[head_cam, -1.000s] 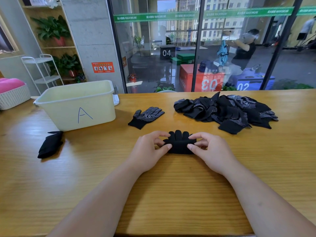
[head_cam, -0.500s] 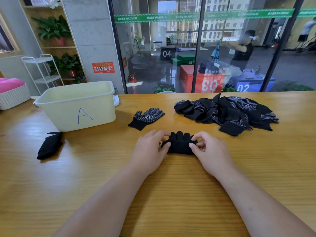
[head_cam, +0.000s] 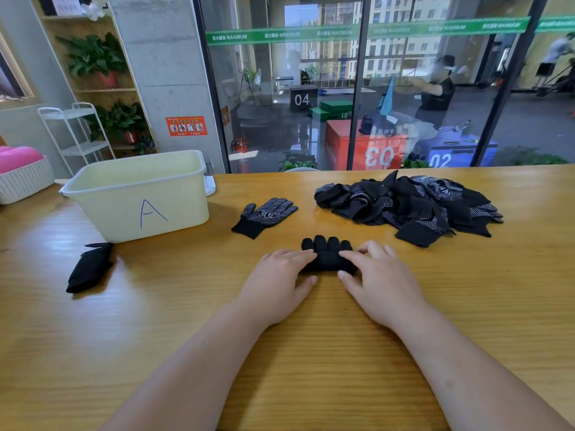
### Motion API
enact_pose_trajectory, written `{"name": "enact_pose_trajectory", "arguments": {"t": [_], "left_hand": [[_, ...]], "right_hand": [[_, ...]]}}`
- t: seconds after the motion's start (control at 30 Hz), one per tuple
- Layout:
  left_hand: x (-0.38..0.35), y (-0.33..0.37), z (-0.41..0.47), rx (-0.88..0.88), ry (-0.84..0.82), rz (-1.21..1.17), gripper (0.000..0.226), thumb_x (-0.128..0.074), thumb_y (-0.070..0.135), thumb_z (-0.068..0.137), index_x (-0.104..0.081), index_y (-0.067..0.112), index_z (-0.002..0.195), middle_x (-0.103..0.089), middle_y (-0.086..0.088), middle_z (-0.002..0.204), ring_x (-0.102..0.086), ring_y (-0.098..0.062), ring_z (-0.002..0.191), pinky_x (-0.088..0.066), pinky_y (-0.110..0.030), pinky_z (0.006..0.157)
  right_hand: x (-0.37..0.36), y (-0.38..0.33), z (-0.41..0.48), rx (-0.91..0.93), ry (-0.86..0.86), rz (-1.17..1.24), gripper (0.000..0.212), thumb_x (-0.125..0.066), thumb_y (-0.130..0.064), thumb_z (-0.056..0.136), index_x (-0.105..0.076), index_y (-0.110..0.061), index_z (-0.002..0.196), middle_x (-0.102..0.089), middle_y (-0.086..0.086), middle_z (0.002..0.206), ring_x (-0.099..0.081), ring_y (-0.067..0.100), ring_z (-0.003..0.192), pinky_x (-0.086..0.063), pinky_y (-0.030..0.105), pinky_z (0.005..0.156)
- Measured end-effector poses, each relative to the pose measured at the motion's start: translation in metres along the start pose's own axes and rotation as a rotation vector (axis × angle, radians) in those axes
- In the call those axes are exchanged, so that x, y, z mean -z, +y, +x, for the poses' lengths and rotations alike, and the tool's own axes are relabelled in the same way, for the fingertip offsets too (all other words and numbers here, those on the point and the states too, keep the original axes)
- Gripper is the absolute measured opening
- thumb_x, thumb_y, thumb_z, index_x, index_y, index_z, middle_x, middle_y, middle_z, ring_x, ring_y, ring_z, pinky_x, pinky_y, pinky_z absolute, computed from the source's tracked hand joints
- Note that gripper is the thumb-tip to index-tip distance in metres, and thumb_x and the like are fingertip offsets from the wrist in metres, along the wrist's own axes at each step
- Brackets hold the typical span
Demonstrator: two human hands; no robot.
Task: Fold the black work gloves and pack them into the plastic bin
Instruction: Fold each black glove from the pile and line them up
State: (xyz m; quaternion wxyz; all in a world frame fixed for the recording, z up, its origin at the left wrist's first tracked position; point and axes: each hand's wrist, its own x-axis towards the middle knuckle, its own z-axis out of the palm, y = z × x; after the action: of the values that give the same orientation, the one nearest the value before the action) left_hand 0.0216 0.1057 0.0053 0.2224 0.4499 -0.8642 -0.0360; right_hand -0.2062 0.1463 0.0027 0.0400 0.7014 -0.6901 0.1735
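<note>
Located small folded black knit work glove [head_cam: 326, 255] at centre of frame, lying on long wooden table [head_cam: 311, 362], with four fingertips poking out toward the top of the picture. Found left hand [head_cam: 280, 284] laid on its left end, with fingers straight and pressed together on the fabric and thumb flat on the wood at the near edge. Found right hand [head_cam: 381, 284] on its right end, with index finger along the top, thumb at the near edge, other fingers loosely bent behind; cannot tell squeeze from mere contact there. Compared with a second ago: curled fingers pinching the bundle's sides then, flatter pressing hands and a lower, tighter bundle now. Judged as fold made and being flattened; no transfer yet. Noted pale yellow rectangular plastic bin [head_cam: 102, 213] marked "A" at left of frame, well apart from the hands, floor hidden. Noted one flat dotted black glove [head_cam: 264, 214] above the hands, heap of unfolded dotted black gloves [head_cam: 413, 203] at upper right, one black folded bundle [head_cam: 90, 267] on the wood near the bin's lower left corner. Rated task as early
</note>
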Motion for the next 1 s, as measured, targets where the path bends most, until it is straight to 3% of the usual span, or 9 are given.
{"name": "enact_pose_trajectory", "arguments": {"t": [0.17,0.33,0.43,0.57,0.63,0.73,0.8,1.0], "left_hand": [[0.004,0.003,0.004,0.127,0.063,-0.141,0.048,-0.074,0.034,0.098,-0.062,0.035,0.145,-0.065,0.011,0.132,-0.057,-0.011,0.124,-0.048,-0.039,0.111],[0.002,-0.003,0.002,0.194,0.056,-0.215,0.033,-0.063,0.037,0.105,-0.062,0.049,0.136,-0.057,0.013,0.119,-0.058,-0.015,0.113,-0.051,-0.037,0.104],[0.005,-0.007,0.000,0.209,0.072,-0.335,0.029,-0.061,0.042,0.106,-0.062,0.051,0.133,-0.065,0.014,0.120,-0.060,-0.008,0.114,-0.050,-0.031,0.098],[0.007,-0.012,-0.001,0.265,0.034,-0.533,0.025,-0.063,0.045,0.105,-0.065,0.049,0.129,-0.072,0.019,0.120,-0.061,0.001,0.124,-0.051,-0.030,0.103],[0.006,-0.012,0.000,0.300,0.050,-0.532,0.023,-0.065,0.047,0.104,-0.066,0.049,0.127,-0.071,0.019,0.118,-0.062,-0.001,0.122,-0.054,-0.032,0.102],[0.006,-0.008,0.003,0.331,0.085,-0.418,0.022,-0.063,0.049,0.104,-0.067,0.045,0.125,-0.068,0.020,0.113,-0.062,-0.006,0.108,-0.055,-0.034,0.095],[0.004,-0.007,0.005,0.289,0.121,-0.294,0.025,-0.061,0.047,0.105,-0.067,0.041,0.128,-0.064,0.020,0.115,-0.059,-0.006,0.107,-0.054,-0.037,0.097],[0.007,-0.002,0.001,-0.007,0.239,-0.055,0.033,-0.055,0.040,0.108,-0.068,0.029,0.137,-0.060,0.014,0.137,-0.053,-0.011,0.130,-0.042,-0.035,0.112]], "right_hand": [[0.001,-0.004,0.002,0.015,-0.019,0.114,0.050,-0.058,-0.051,0.101,-0.052,-0.037,0.149,-0.046,-0.018,0.123,-0.041,0.008,0.117,-0.048,0.032,0.096],[0.003,0.000,0.001,0.011,-0.021,0.232,0.038,-0.066,-0.049,0.099,-0.062,-0.040,0.135,-0.047,-0.021,0.111,-0.044,0.005,0.112,-0.049,0.032,0.092],[0.005,0.001,0.003,-0.035,-0.038,0.330,0.029,-0.060,-0.052,0.102,-0.064,-0.040,0.128,-0.048,-0.021,0.106,-0.045,0.004,0.103,-0.044,0.028,0.082],[0.007,0.005,0.003,-0.064,-0.046,0.430,0.029,-0.054,-0.060,0.102,-0.062,-0.034,0.091,-0.055,-0.014,0.097,-0.052,0.009,0.094,-0.040,0.029,0.074],[0.008,0.004,0.002,-0.073,-0.025,0.458,0.031,-0.056,-0.058,0.102,-0.060,-0.033,0.085,-0.058,-0.011,0.092,-0.054,0.009,0.084,-0.038,0.029,0.067],[0.007,0.000,0.003,-0.100,0.043,0.465,0.019,-0.064,-0.053,0.100,-0.062,-0.034,0.099,-0.061,-0.016,0.099,-0.058,0.003,0.087,-0.044,0.025,0.072],[0.006,-0.003,0.005,-0.115,0.087,0.513,0.021,-0.072,-0.047,0.097,-0.061,-0.041,0.113,-0.061,-0.019,0.103,-0.061,0.000,0.088,-0.050,0.023,0.076],[0.000,-0.004,0.007,-0.102,0.167,0.565,0.023,-0.076,-0.026,0.097,-0.069,-0.035,0.117,-0.062,-0.017,0.105,-0.066,0.002,0.084,-0.060,0.028,0.080]]}}
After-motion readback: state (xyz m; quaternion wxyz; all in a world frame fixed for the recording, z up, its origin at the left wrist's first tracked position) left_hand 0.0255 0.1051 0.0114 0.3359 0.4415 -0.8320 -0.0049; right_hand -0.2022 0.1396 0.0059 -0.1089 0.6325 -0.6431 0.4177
